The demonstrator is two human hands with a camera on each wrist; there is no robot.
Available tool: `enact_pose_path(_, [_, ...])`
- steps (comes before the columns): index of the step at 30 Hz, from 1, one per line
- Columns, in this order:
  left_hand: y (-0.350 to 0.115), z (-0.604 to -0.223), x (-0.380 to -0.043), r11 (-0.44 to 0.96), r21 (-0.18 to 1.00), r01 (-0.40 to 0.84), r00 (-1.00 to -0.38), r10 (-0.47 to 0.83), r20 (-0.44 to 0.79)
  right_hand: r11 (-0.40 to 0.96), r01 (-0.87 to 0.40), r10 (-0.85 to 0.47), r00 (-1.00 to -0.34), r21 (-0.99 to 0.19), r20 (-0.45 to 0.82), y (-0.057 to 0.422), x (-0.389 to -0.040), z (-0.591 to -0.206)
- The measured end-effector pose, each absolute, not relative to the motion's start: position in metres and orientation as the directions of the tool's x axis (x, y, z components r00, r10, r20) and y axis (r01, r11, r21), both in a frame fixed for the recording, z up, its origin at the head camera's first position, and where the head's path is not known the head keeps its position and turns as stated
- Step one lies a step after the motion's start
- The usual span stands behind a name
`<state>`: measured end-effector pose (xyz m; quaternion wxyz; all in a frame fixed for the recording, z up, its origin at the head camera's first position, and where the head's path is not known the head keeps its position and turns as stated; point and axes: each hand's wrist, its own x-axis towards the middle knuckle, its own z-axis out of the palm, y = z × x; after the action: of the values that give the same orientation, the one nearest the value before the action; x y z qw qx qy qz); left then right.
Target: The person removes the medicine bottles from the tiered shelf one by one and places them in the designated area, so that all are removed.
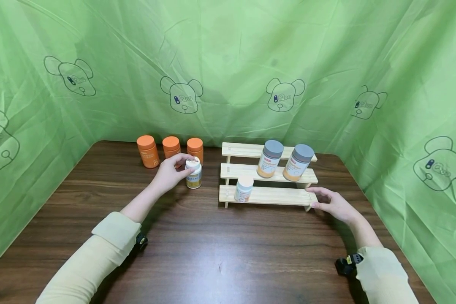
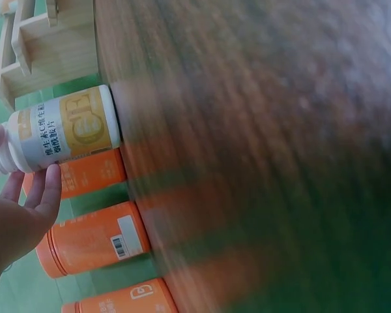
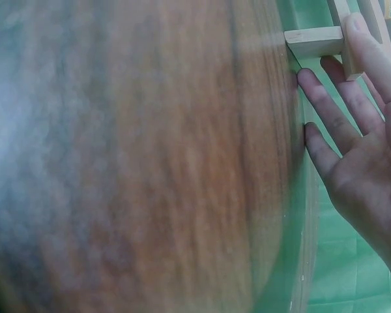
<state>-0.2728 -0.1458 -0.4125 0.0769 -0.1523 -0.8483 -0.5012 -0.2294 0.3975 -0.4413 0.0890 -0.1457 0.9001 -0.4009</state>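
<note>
My left hand point(image 1: 169, 174) holds a white-capped supplement bottle point(image 1: 194, 179) by its top, thumb on one side and fingers on the other. The bottle is upright, and the left wrist view shows its gold and white label point(image 2: 65, 125) with its base at the tabletop. At the right end of a three-tier wooden display rack point(image 1: 273, 196), my right hand point(image 1: 336, 207) grips the lowest board, thumb in front and fingers behind. On that board stands a small white bottle point(image 1: 244, 190). Two grey-capped jars point(image 1: 270, 159) stand on the middle tier.
Three orange bottles point(image 1: 147, 153) are lined up at the back left, the rightmost partly hidden behind the held bottle. Green printed cloth point(image 1: 228, 63) surrounds the dark wooden table point(image 1: 220, 253) at the back and sides.
</note>
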Motion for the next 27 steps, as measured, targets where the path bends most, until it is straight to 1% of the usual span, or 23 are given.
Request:
enact_pose_path(7, [-0.144, -0.413, -0.270, 0.451, 0.831, 0.324, -0.946, 0.180, 0.271, 0.624, -0.207, -0.343, -0.939, -0.754, -0.026, 0.398, -0.229, -0.443])
enact_pose_path(13, [-0.145, -0.411, -0.269, 0.487, 0.812, 0.321, -0.947, 0.174, 0.271, 0.604, -0.222, -0.357, -0.934, -0.766, -0.010, 0.399, -0.230, -0.445])
enact_pose_path(23, [-0.147, -0.394, -0.264, 0.497, 0.813, 0.303, -0.953, 0.183, 0.243, 0.602, -0.220, -0.356, -0.934, -0.767, -0.012, 0.398, -0.230, -0.444])
enact_pose_path(27, [-0.145, -0.387, -0.262, 0.513, 0.799, 0.315, -0.949, 0.198, 0.247, 0.604, -0.221, -0.355, -0.935, -0.765, -0.011, 0.398, -0.229, -0.443])
